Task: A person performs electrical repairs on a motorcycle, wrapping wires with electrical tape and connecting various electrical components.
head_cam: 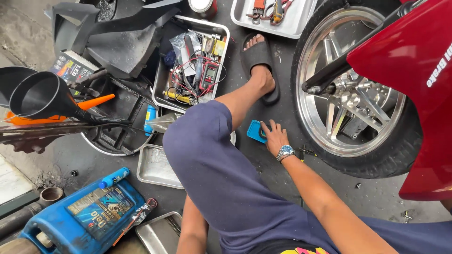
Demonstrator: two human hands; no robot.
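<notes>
Right hand (274,137): flat on the floor, fingers spread loose, fingertips on a small blue box (256,130); nothing clasped.
Blue box: on the concrete beside the knee, just left of the wheel (348,84).
Left hand: hidden below the thigh, only the forearm seen; grip impossible to tell.
Foot: in a black sandal (258,59), beyond the box.
Tray (162,84): left of the sandal, full of wires and what looks like a red meter (208,75).
</notes>
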